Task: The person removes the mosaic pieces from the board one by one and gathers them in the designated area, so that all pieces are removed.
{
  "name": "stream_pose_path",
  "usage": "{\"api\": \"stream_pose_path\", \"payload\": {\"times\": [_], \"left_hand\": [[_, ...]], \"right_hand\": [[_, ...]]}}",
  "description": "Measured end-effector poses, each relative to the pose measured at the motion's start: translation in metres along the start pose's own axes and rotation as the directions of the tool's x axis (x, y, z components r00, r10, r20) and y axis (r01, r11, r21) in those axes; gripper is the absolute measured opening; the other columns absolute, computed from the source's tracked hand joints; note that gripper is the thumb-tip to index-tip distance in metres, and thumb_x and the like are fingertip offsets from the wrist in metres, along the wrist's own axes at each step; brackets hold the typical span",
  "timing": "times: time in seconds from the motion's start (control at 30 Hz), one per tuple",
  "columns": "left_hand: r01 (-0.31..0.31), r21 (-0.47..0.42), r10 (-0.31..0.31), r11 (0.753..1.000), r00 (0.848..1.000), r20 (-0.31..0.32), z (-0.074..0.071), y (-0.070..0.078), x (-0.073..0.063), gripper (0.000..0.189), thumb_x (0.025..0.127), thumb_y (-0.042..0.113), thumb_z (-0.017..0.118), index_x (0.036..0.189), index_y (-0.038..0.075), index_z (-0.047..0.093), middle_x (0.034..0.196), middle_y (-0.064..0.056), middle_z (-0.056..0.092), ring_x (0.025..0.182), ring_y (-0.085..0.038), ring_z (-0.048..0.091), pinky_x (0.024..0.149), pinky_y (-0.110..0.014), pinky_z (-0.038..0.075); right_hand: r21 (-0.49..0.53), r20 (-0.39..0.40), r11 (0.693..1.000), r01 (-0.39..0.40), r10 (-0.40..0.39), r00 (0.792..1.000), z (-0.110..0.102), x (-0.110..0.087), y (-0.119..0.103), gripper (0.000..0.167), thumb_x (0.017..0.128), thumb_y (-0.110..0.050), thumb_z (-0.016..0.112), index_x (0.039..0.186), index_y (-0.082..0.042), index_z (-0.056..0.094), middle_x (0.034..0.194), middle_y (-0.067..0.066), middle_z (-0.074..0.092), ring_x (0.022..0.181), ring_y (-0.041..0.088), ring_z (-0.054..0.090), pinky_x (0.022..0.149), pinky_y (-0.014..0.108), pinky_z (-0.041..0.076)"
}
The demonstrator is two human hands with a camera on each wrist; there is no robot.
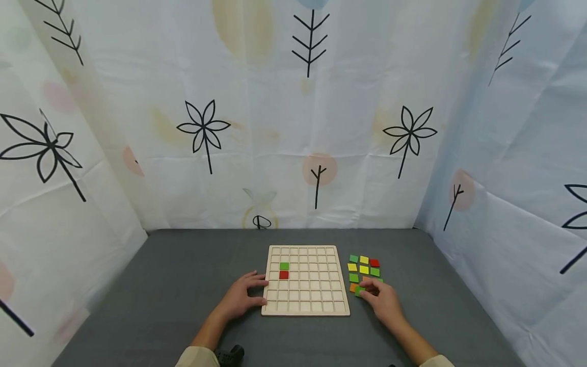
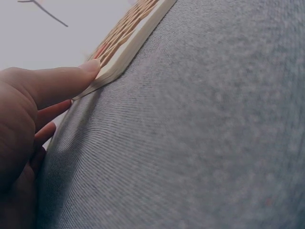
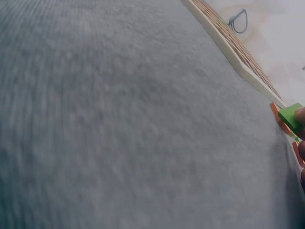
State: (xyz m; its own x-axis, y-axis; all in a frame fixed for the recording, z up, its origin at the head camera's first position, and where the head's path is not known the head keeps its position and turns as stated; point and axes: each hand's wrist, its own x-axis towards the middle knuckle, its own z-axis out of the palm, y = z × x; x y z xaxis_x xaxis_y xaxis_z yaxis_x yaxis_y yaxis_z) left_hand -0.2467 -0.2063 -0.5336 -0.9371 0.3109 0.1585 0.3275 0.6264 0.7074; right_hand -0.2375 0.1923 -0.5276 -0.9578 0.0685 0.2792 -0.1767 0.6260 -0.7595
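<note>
A pale wooden grid board (image 1: 312, 294) lies flat on the grey cloth. In its left part a green tile (image 1: 284, 266) sits in a cell directly above a red tile (image 1: 284, 274). My left hand (image 1: 240, 296) rests at the board's left edge, its thumb on the near corner in the left wrist view and its fingers relaxed along the side. Right of the board, my right hand (image 1: 384, 302) pinches a green square tile (image 3: 289, 116) between thumb and fingers, over the near end of the loose tiles. In the right wrist view most of that hand is out of frame.
Several loose tiles in green, yellow, red and orange lie right of the board, among them a red tile (image 1: 374, 263) and a yellow tile (image 1: 352, 267). A patterned white curtain (image 1: 275, 193) stands behind the table and along both sides. A dark object (image 1: 231, 355) lies beside the left sleeve.
</note>
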Motion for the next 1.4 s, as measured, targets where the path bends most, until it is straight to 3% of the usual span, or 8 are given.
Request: {"api": "stream_pose_path", "payload": {"times": [0.63, 1.4], "left_hand": [[0.007, -0.006, -0.007, 1.0, 1.0, -0.001, 0.0, -0.001, 0.001, 0.05, 0.078, 0.034, 0.081, 0.122, 0.013, 0.069, 0.136, -0.008, 0.056, 0.137, -0.037, 0.034, 0.104, -0.062, 0.03], [0.018, -0.016, -0.018, 1.0, 1.0, -0.007, 0.0, 0.001, 0.0, 0.05, 0.078, 0.032, 0.082, 0.122, 0.012, 0.069, 0.136, -0.008, 0.056, 0.137, -0.037, 0.034, 0.104, -0.062, 0.031]], "right_hand": [[-0.096, 0.037, 0.995, -0.007, 0.011, 0.999, -0.018, 0.002, 0.012, 0.017, 0.08, -0.003, 0.078, 0.096, -0.006, 0.072, 0.084, 0.0, 0.066, 0.074, 0.015, 0.058, 0.067, 0.031, 0.048], [-0.197, 0.022, 0.979, 0.043, -0.039, 0.999, -0.017, 0.006, 0.01, 0.017, 0.077, -0.003, 0.08, 0.091, -0.009, 0.072, 0.086, 0.0, 0.063, 0.078, 0.017, 0.058, 0.071, 0.039, 0.049]]}}
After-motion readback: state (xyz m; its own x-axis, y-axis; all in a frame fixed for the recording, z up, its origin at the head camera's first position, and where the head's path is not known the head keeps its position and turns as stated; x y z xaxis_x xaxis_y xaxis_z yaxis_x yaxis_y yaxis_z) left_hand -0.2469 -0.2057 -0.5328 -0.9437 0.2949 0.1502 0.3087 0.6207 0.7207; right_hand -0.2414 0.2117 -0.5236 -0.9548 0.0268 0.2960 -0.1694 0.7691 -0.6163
